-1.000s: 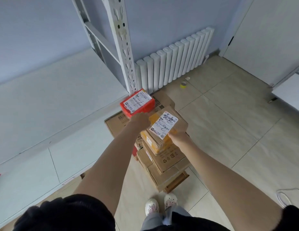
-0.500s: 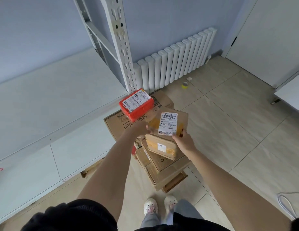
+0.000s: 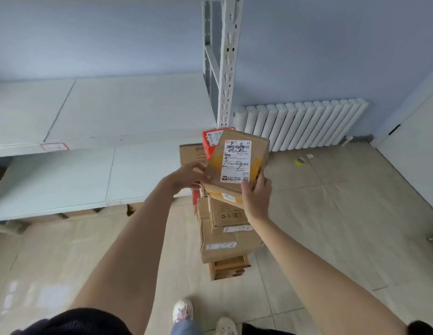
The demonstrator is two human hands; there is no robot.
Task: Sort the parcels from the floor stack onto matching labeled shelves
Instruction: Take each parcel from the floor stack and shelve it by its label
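Cardboard parcel (image 3: 237, 160) held above floor stack (image 3: 228, 228), label up, long axis near-to-far, far end tilted right. Left hand (image 3: 186, 176) grips near-left edge; right hand (image 3: 256, 193) grips near-right corner. Shelves (image 3: 89, 122) left.

A small parcel storeroom is indicated: pale metal shelving (image 3: 128, 112) with a labelled edge, cardboard parcels stacked (image 3: 228, 228) just right of it, a radiator (image 3: 302, 126) beyond on tiled floor.
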